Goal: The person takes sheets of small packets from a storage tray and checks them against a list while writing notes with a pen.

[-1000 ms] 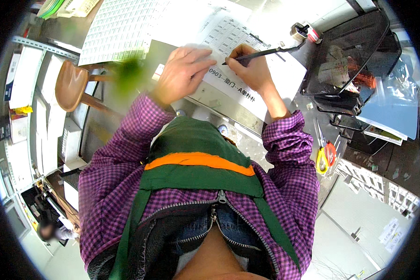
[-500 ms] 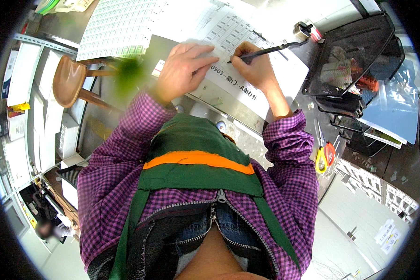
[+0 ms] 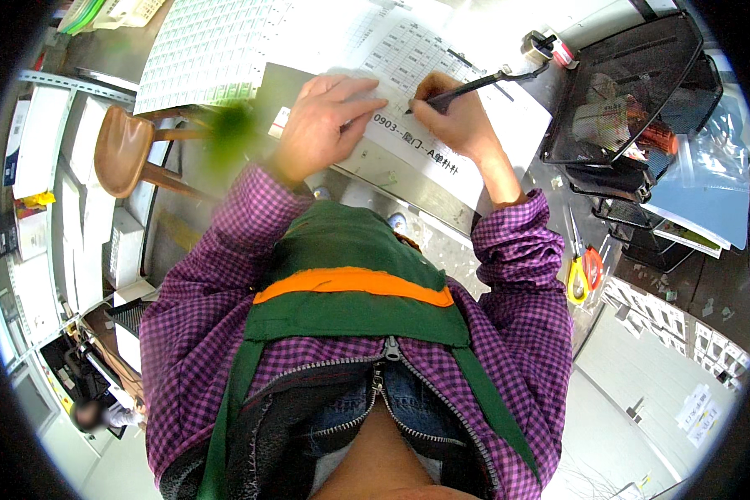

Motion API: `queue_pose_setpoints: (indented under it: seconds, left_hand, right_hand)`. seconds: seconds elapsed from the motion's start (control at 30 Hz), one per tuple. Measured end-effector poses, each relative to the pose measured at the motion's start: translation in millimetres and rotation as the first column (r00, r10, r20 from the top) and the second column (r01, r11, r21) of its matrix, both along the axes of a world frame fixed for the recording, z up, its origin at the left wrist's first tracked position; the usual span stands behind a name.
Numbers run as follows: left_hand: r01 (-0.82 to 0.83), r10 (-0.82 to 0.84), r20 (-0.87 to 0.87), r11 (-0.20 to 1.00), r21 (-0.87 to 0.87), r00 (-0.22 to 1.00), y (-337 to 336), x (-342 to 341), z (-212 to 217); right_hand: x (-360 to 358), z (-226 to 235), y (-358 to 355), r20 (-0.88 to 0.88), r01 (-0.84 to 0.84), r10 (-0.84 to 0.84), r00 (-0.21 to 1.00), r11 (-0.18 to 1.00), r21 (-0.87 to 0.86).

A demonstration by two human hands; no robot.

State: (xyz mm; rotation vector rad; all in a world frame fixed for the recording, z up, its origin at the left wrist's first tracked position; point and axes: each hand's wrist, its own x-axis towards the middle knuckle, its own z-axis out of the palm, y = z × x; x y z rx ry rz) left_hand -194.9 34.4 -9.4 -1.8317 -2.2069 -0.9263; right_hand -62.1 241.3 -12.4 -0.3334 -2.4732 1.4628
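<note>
My right hand [image 3: 452, 112] is closed round a black pen [image 3: 475, 85], its tip down at a white printed sheet [image 3: 442, 183] on the table. A dark cord trails from the pen's upper end toward a small holder [image 3: 538, 48] at the back right. My left hand [image 3: 329, 121] lies on the sheet's left part, fingers stretched toward the pen tip and holding nothing. The sheet bears a table of rows and a line of large black print. Beside it, farther left, lies a larger sheet with a green-tinted grid [image 3: 204, 58].
Black mesh trays [image 3: 621, 100] holding assorted items stand at the right, with a blue folder [image 3: 700, 204] below. Yellow-handled scissors [image 3: 577, 279] and red-handled scissors [image 3: 592, 265] lie near my right sleeve. A wooden stool [image 3: 125, 150] stands left; white shelving [image 3: 71, 192] lines that side.
Both hands stay in nearly the same place on the sheet. The right hand and pen have shifted very slightly, and the whole view has moved a little.
</note>
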Motion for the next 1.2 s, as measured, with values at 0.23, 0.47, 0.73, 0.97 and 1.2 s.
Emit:
queue_pose_setpoints:
  seconds: [0.23, 0.47, 0.73, 0.97, 1.2]
  left_hand:
    - [-0.003, 0.003, -0.007, 1.0, 0.004, 1.0, 0.3, 0.3, 0.2]
    - [0.002, -0.002, -0.013, 0.999, 0.032, 1.0, 1.6, -0.5, -1.6]
    - [0.0, 0.0, -0.006, 1.0, 0.001, 1.0, 1.2, -0.2, 0.1]
    - [-0.004, 0.004, -0.012, 1.0, 0.006, 1.0, 2.0, 0.7, 1.5]
    - [0.002, -0.002, -0.011, 1.0, -0.009, 1.0, 1.2, -1.8, -0.7]
  right_hand:
    - [2.0, -0.4, 3.7, 0.027, 0.0, 0.001, 1.0, 1.0, -0.023]
    - [2.9, 3.6, 7.3, 0.126, 0.005, -0.008, 0.992, 1.0, 0.023]
    - [4.8, 2.4, 5.1, 0.107, 0.036, -0.029, 0.994, 0.997, -0.066]
    - [4.6, -4.7, 9.9, 0.026, 0.015, -0.015, 1.0, 1.0, 0.007]
    - [8.2, 11.1, -0.5, 0.063, 0.201, -0.191, 0.98, 0.923, -0.327]
